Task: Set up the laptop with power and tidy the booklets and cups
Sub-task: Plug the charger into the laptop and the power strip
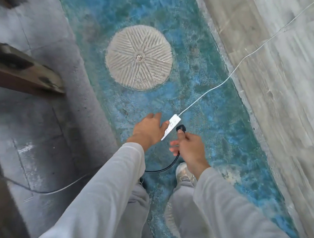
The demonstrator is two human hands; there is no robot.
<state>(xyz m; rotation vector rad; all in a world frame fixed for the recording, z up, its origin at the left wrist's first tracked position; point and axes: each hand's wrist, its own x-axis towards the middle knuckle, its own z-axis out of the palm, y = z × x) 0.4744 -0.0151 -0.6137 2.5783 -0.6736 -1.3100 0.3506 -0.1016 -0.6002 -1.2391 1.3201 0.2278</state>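
A white power strip (171,125) lies on the blue floor, its white cord (224,80) running up to the right. My left hand (149,130) rests against the strip's left side, fingers spread over its near end. My right hand (188,148) pinches a black plug (180,128) just right of the strip, close to its sockets. The plug's black cable (163,168) loops down and left beneath my arm. No laptop, booklets or cups are in sight.
A round ribbed stone disc (139,57) is set into the floor beyond the strip. A grey concrete wall (280,71) runs along the right. A wooden beam (17,69) juts in at the left above grey paving. My shoe (184,173) stands below my right hand.
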